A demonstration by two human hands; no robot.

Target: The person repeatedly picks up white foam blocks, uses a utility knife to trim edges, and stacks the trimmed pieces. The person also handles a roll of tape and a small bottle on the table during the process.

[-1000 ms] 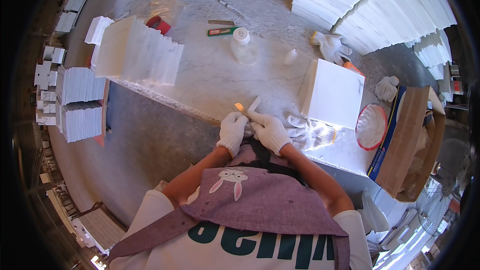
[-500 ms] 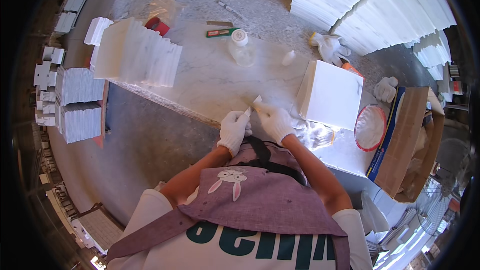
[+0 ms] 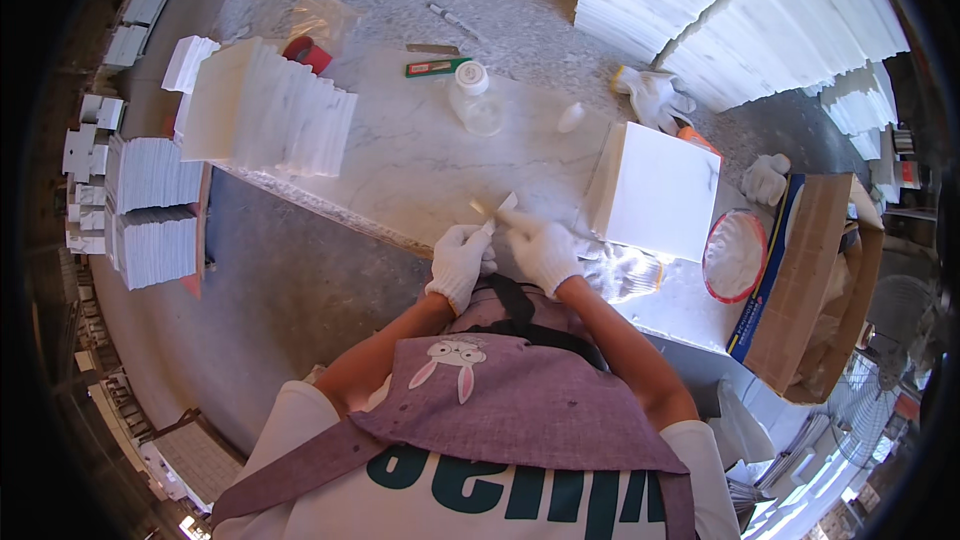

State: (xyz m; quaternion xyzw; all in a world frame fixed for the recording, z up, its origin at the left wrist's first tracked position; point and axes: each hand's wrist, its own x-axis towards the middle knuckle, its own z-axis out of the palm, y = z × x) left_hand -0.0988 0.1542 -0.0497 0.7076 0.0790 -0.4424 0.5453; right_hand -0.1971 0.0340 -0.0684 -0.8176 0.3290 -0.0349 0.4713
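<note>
Both hands wear white knitted gloves and work close together over the near edge of a white marble-patterned slab [image 3: 410,165]. My left hand [image 3: 459,262] is closed around a slim whitish piece [image 3: 489,226] that sticks up past its fingertips; its kind is unclear. My right hand [image 3: 546,254] is closed at the fingertips, beside a small pale flat piece [image 3: 508,202]. A yellowish smear [image 3: 478,207] shows between the hands, blurred by motion. What the right fingers pinch is too small to name.
Tile stacks stand left [image 3: 270,110] and right [image 3: 660,185]. A clear bottle [image 3: 477,105], a green flat packet [image 3: 437,67] and a small white bottle [image 3: 570,118] sit on the slab. A red-rimmed bowl of white powder [image 3: 735,255] and a cardboard box [image 3: 800,290] are right.
The hands stay close together, with the right fingers shifted slightly. The yellowish blur now shows left of the pale flat piece. The whole view has moved a little.
</note>
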